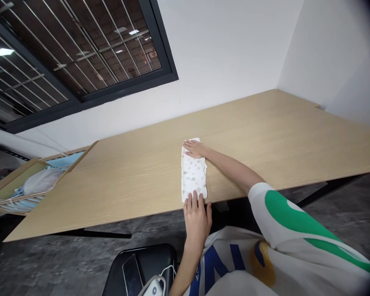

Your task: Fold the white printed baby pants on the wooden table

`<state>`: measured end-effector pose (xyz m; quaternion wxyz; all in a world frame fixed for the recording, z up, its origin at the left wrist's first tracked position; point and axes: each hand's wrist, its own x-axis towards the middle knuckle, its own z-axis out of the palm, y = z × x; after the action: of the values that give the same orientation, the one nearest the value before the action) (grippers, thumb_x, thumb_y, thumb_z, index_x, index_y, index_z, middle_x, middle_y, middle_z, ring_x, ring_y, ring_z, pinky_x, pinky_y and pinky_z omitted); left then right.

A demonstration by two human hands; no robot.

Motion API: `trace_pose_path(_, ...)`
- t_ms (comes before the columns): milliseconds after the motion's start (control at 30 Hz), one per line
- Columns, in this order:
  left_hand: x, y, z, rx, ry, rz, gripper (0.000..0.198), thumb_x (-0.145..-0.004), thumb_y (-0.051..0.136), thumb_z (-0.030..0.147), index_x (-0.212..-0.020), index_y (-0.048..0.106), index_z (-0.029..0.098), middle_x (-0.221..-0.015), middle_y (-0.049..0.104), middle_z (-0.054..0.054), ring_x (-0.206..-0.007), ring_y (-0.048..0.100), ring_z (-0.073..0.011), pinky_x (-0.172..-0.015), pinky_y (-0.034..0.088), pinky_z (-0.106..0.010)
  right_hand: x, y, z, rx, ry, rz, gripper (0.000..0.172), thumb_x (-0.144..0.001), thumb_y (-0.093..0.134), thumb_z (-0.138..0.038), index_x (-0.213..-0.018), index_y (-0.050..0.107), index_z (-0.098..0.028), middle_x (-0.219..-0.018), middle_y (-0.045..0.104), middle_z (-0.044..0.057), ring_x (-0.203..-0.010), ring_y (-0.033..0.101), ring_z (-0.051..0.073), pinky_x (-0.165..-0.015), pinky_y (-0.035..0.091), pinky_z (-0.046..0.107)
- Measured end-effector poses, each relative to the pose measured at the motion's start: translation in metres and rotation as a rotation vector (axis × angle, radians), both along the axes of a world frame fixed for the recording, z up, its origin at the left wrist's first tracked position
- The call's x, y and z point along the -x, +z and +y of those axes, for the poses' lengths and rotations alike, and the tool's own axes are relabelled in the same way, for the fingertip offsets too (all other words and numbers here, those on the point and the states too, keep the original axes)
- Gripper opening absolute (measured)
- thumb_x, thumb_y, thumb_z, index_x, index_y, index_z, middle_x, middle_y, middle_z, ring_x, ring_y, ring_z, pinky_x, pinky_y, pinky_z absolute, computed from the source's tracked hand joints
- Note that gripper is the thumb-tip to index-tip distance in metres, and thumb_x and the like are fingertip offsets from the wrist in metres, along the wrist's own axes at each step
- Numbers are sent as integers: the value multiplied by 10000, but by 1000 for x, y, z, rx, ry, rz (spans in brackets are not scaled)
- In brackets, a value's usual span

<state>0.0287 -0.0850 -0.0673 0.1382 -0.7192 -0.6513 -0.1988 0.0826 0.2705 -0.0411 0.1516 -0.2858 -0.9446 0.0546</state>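
A folded white cloth with a small printed pattern lies lengthwise on the wooden table, reaching to the front edge. It looks like soft fabric; whether it is a garment I cannot tell. On its far end my right hand rests flat, palm down, with the fingers stretched out to the left. At the near end, my left hand has its fingers spread, with the fingertips on the cloth's lower edge at the table's rim. Neither hand is closed around anything. The cloth's far right part is covered by my right hand.
The pale wooden table runs along a white wall under a barred window. At its left end stands a wooden crib-like frame with blue and white fabric. Below, a black chair bears a phone and a white corded device.
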Motion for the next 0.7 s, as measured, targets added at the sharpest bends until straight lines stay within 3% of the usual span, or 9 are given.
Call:
trace_pose_path(133,20,11,-3,75,-123,14,397,-999,596,271,-1393,626,229,-1456,642,-136,-1318,613,-336,-1056,538,-525,-18,19,-49,-68,49,65,472,-1027,464,-285,-1437,586,-84,-1581,501,211,-1493,424,338,-1245,279,525)
trace_pose_path(233,35,18,-4,120,-211,-26,455,-979,545,112,-1402,615,265,-1430,658,-95,-1255,637,-275,-1042,547,-462,-45,32,-106,47,128,97,398,-1077,397,-309,-1292,673,-119,-1314,683,194,-1235,620,313,-1081,448,497)
trace_pose_path(367,49,23,-1,178,-316,-172,586,-953,439,-9,-1428,600,293,-1416,648,-64,-1240,618,-215,-1055,546,-400,-88,33,-188,237,275,143,445,-1121,334,-419,-1205,694,-172,-1107,741,116,-996,679,240,-898,513,390)
trace_pose_path(533,56,26,2,217,-338,-326,530,-994,420,36,-1376,657,316,-1210,682,-61,-1150,639,-196,-1013,565,-376,-114,7,-254,-95,243,80,486,-1016,573,-555,-1224,655,-124,-1115,709,161,-1043,645,301,-899,496,430)
trace_pose_path(633,56,35,-4,262,-368,-420,417,-1046,436,148,-1368,657,296,-1180,716,-59,-1138,663,-200,-1014,572,-386,-115,-4,-273,-291,201,34,316,-1050,556,-378,-1231,642,-133,-1039,707,148,-972,650,287,-810,488,408)
trace_pose_path(700,55,45,-12,297,-391,-467,372,-1065,454,213,-1378,638,293,-1222,727,-54,-1173,667,-199,-1044,564,-389,-115,-2,-284,-366,184,14,208,-1064,492,-224,-1161,663,-153,-895,695,102,-835,648,248,-743,468,382)
